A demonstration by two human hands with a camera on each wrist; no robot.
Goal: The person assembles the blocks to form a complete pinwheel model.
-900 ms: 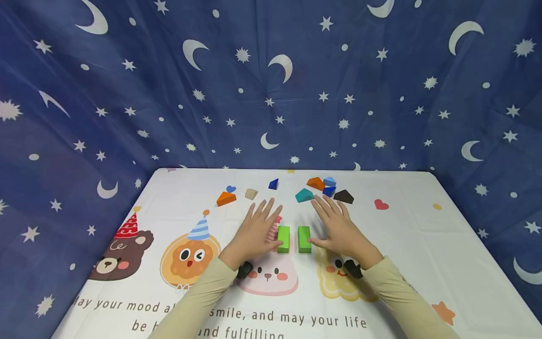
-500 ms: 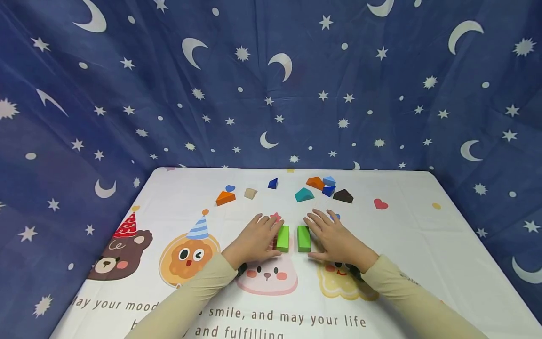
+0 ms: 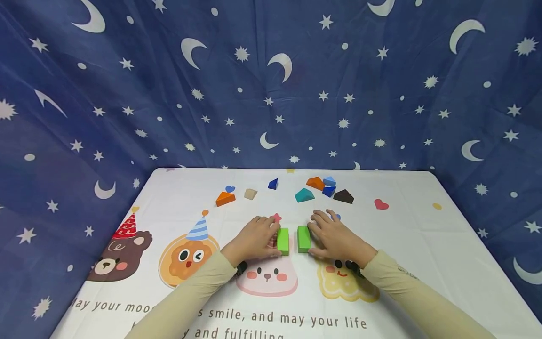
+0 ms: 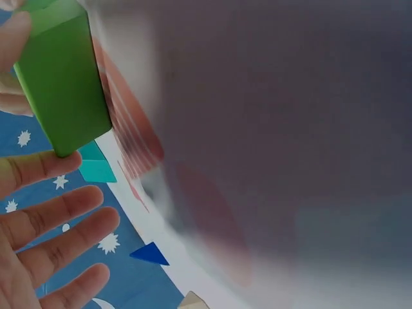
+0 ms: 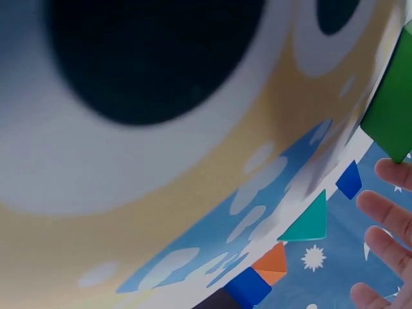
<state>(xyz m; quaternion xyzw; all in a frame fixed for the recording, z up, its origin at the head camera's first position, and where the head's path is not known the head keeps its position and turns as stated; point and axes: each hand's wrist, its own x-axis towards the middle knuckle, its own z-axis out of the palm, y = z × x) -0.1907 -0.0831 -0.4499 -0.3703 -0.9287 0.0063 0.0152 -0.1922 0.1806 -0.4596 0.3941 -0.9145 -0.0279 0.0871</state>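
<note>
Two bright green rectangular blocks lie side by side with a narrow gap, in the middle of the head view. My left hand pinches the left green block lengthwise, index finger at its far end and thumb at its near end. On the other side, my right hand has the right green block between index finger and thumb in the same way. In the left wrist view the index fingertip touches the end of the green block, other fingers spread. The right wrist view shows only part of a green block.
Beyond the hands lie small blocks: an orange wedge, a beige one, a dark blue one. Farther right are teal, orange, light blue, blue and dark brown pieces. A starry curtain hangs behind the table.
Both hands have drawn back from spread fingers above the table to close around the ends of the green blocks. The left block has shifted slightly toward me.
</note>
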